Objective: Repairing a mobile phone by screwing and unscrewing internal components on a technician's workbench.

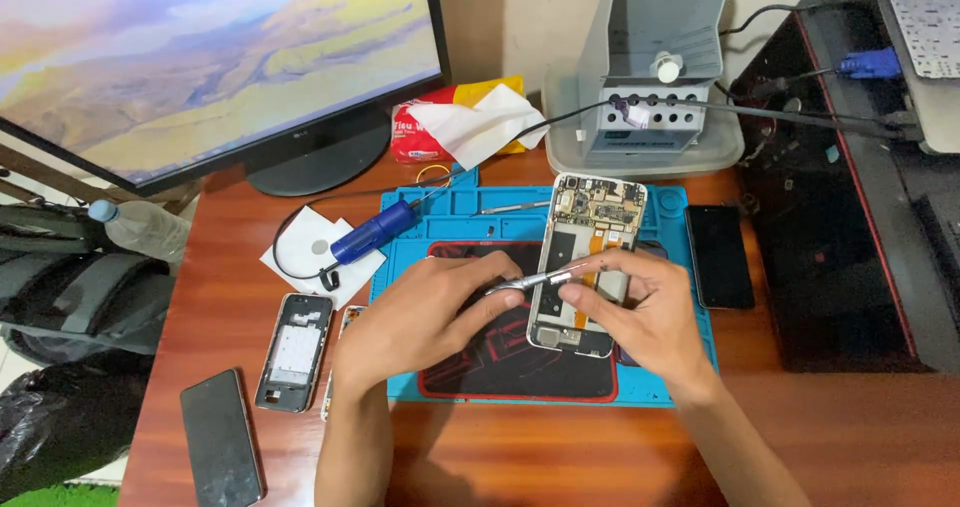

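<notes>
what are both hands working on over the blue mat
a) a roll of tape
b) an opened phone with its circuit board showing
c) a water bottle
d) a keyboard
b: the left hand and right hand hold metal tweezers over the opened phone, its circuit board exposed, lying on the blue mat.

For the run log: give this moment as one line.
left hand: holds tweezers | right hand: steadies opened phone, fingers at tweezer tips | phone on blue repair mat

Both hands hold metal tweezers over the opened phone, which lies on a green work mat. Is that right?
Not quite: the head view shows the mat is blue, not green. Left hand and right hand do hold the metal tweezers over the opened phone.
</notes>
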